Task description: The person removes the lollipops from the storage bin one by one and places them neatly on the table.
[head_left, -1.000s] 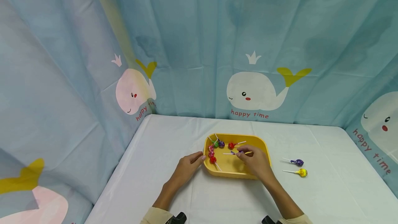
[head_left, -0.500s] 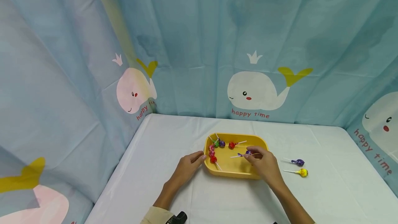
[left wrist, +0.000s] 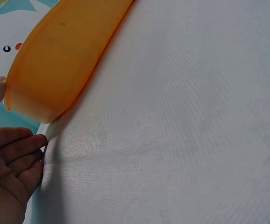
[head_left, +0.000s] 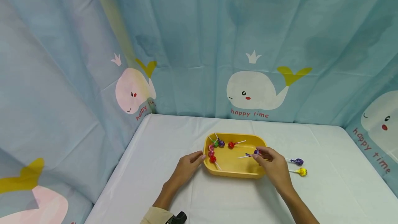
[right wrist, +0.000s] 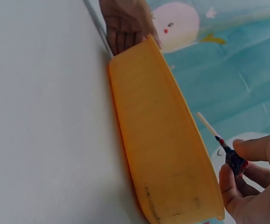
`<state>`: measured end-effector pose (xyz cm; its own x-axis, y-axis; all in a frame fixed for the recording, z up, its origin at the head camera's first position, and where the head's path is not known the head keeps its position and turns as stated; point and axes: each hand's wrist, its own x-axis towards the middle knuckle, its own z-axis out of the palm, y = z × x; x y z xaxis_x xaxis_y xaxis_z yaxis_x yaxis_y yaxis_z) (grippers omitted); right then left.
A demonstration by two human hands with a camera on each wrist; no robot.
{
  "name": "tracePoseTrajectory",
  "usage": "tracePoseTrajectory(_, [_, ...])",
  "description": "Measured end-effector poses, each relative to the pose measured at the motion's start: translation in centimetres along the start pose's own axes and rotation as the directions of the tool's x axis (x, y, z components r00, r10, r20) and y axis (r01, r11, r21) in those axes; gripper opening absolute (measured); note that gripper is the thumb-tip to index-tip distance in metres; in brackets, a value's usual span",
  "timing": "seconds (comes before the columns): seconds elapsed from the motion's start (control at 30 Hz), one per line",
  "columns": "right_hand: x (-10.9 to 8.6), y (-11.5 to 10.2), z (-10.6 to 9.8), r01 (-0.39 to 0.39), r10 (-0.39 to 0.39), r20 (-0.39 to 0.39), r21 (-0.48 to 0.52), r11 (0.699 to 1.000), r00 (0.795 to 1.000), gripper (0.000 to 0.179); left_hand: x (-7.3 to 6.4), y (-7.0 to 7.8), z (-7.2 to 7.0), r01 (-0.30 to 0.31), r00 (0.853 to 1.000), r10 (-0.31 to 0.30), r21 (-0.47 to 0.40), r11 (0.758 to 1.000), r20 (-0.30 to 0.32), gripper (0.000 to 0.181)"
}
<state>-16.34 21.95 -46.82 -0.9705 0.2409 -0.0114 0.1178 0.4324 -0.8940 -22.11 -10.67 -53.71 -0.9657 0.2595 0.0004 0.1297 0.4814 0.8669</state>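
Observation:
In the head view my right hand pinches a purple lollipop by its wrapped head over the right side of the yellow tray. Its white stick points left; the right wrist view shows the dark wrapped lollipop between thumb and fingertips, above the rim. At the tray's left end rests my left hand, its thumb touching the rim and its fingers relaxed, as the left wrist view shows. Inside the tray lie red lollipops, pink ones, a green one and another purple one.
Right of the tray, a purple lollipop and a yellow lollipop lie on the white tablecloth, their sticks partly behind my right hand. A blue whale-print curtain stands behind and at both sides of the table.
My right hand has moved to the right with the purple lollipop, from the middle of the tray to its right side. The left hand and tray stay in place.

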Motion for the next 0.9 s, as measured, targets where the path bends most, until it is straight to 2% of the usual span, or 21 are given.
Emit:
tracePoseTrajectory(0.17, [-0.4,0.2,-0.7,-0.024,0.024,-0.013,0.008,1.000,1.000,0.051,0.0,0.0,0.0,0.009,1.000,-0.009,0.001,1.000,-0.002,0.067])
tracePoseTrajectory(0.57, [-1.0,1.2,-2.1,-0.056,0.053,-0.048,-0.063,0.996,0.997,0.059,0.1,0.0,0.1,0.012,1.000,-0.012,0.009,1.000,-0.006,0.069])
tracePoseTrajectory(0.9, [-1.7,2.3,-3.3,-0.063,0.060,-0.106,-0.027,0.998,0.993,0.049,0.1,0.0,0.1,0.015,1.000,-0.015,0.002,1.000,-0.008,0.067])
